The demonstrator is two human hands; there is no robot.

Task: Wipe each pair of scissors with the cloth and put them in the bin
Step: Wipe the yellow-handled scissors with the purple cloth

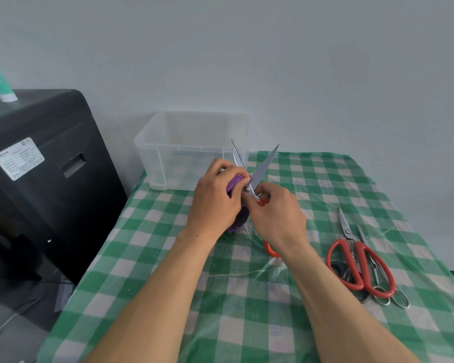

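Before the bin (pixel 152 138), left hand (pixel 215 197) grips the cloth (pixel 235 182), right hand (pixel 278 218) grips open scissors (pixel 262 166); spare scissors (pixel 358 251) lie nearby.

Even soft daylight, faint shadows, wide-angle bending at edges, slight softness.

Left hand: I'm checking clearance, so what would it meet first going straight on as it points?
Likely the near wall of the clear plastic bin beyond the left hand; depth is unclear.
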